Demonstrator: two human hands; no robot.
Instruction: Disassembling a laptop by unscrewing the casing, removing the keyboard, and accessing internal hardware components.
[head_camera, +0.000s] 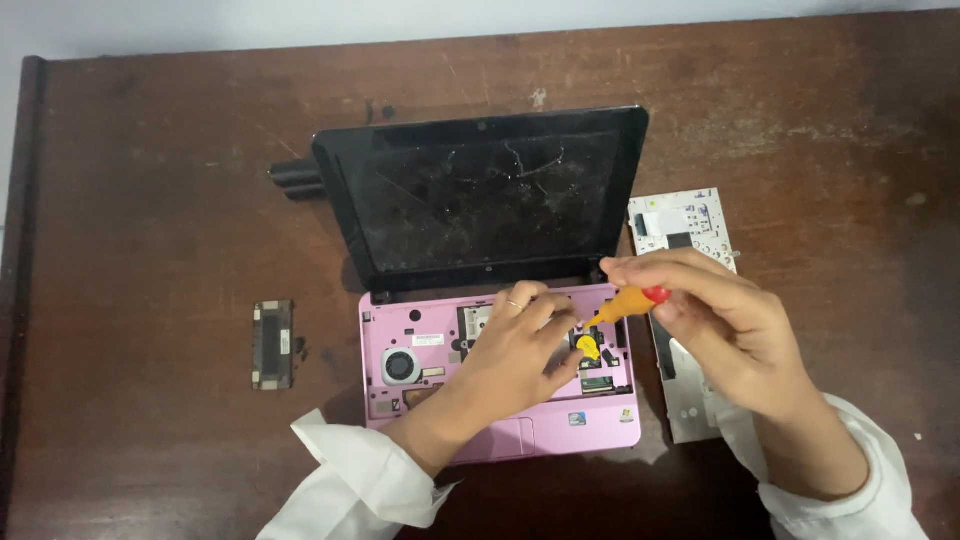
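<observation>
right hand (722, 325): yellow screwdriver (627, 304) gripped, shaft slanted down-left | tip apparently at the pink laptop (500, 370) internals | left hand (520, 345): laid loosely open beside the tip, nearer

both arms come in from below in white sleeves. the left hand (520, 345) lies palm down, fingers (540, 305) spread and lightly curled, a ring on one. the right hand (715, 325) is raised just beside it, fingers (650, 270) pinched together, wrist bent inward.
</observation>
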